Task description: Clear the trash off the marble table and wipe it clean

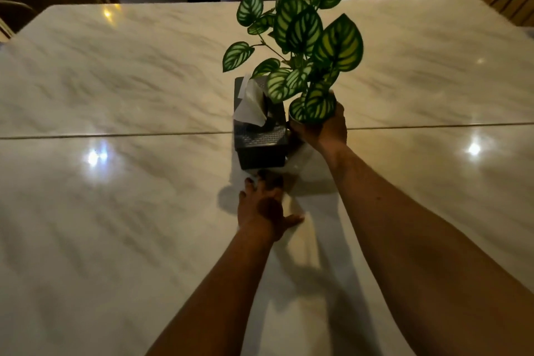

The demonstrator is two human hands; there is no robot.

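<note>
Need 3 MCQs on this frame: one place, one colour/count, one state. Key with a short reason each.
1. Where does the tissue box stand next to the potted plant?
A. at the plant's left, close beside it
B. at the far right edge of the table
C. on a chair

2. What colour is the tissue box?
A. white
B. black
C. red

3. What is the right hand doing?
A. lying flat on the table
B. gripping the plant's pot
C. pulling a tissue out

Key:
1 A: the box sits mid-table on the marble table, right beside the pot, to its left in the head view.
2 B: its sides and top are dark black, with a pale tissue sticking out.
3 B: the fingers wrap the pot's base, while the left hand presses flat on a pale cloth just in front of the box.
</note>
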